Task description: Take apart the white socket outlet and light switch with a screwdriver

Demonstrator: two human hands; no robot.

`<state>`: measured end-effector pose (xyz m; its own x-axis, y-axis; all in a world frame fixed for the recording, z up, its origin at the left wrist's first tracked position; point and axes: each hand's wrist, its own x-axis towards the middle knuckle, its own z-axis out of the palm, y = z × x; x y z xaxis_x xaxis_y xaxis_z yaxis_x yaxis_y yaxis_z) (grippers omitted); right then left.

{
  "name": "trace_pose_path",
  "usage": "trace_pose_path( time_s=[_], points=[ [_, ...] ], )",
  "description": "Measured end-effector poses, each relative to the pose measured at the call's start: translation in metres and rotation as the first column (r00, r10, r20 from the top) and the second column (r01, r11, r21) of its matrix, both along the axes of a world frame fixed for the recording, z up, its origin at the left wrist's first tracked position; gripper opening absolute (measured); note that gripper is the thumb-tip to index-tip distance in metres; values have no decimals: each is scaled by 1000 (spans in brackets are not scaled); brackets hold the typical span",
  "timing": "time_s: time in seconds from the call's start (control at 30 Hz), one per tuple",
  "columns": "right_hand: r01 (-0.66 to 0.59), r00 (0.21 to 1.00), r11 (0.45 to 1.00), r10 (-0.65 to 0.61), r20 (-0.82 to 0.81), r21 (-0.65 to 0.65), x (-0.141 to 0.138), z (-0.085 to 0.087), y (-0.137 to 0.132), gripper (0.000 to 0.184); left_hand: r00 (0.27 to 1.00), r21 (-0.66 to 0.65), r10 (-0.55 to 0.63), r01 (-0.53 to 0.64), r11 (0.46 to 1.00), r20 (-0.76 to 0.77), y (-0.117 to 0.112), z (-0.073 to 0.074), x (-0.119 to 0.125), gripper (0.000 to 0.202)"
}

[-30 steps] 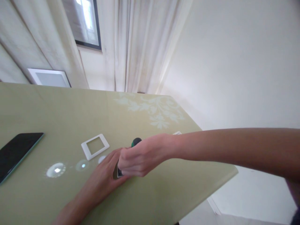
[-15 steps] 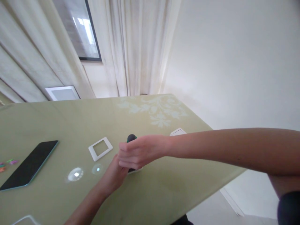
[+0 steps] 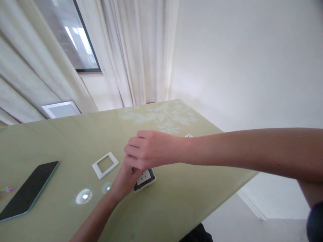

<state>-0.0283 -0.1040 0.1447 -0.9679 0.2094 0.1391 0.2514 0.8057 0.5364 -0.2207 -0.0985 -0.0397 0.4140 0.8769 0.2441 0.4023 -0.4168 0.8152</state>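
Observation:
My left hand (image 3: 124, 179) lies on the green table (image 3: 176, 201) and grips the left side of a white wall socket (image 3: 145, 177) with a dark back, which lies slightly tilted. My right hand (image 3: 148, 149) hovers just above it as a closed fist, fingers wrapped; what it holds is hidden now, though a black-and-green screwdriver handle showed in it earlier. A white square cover frame (image 3: 105, 164) lies to the left of both hands.
A black phone (image 3: 29, 190) lies at the far left with small coloured bits (image 3: 6, 190) beside it. A small white part (image 3: 188, 135) peeks out behind my right forearm. The table's edge runs close on the right; curtains and a wall stand behind.
The right fist has risen and now covers the screwdriver handle. The socket has come into view under it, face up. The camera has shifted, so the phone and frame sit differently in the picture.

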Motion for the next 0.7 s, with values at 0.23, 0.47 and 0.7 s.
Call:
trace_pose_path(
  time_s=[0.23, 0.47, 0.7],
  points=[
    [349, 936, 871, -306, 173, -347, 5, 18, -12, 14, 989, -86, -145, 148, 985, 37, 2, 24, 6, 28],
    [474, 878, 727, -433, 205, -497, 0, 26, -17, 28, 993, -63, -116, 118, 991, 37, 1, 30, 10, 21],
    [492, 865, 726, -473, 171, -480, -6, 24, -14, 30, 995, -49, -102, 103, 993, 23, -2, 34, 9, 22]
  ],
)
